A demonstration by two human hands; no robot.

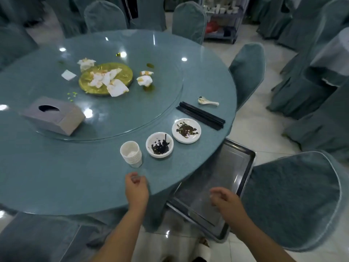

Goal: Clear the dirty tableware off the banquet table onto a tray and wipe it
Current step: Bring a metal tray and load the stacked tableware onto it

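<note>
A stack of white cups point(131, 154), a bowl point(159, 144) and a plate point(186, 130) sit near the table point(56, 176) edge; the tray point(234, 167) lies beside it; left hand point(136, 188) and right hand point(225, 201) hover with fingers loosely curled, holding nothing

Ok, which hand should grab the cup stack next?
Left. The left hand is over the table just below the cup stack, empty. The right hand hovers over the tray, off the table's edge.
</note>
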